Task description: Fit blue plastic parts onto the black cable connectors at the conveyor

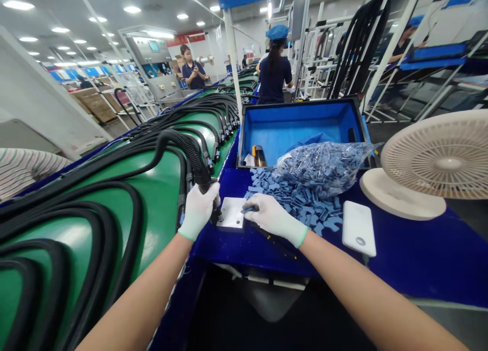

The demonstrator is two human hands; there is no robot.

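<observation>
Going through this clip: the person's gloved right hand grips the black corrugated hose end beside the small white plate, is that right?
Not quite: the hand is wrong. The head view shows the left hand gripping the black corrugated hose end beside the small white plate. The right hand is on the plate's other side.

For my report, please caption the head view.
Gloved left hand grips a black corrugated hose; gloved right hand pinches a small blue piece.
</observation>
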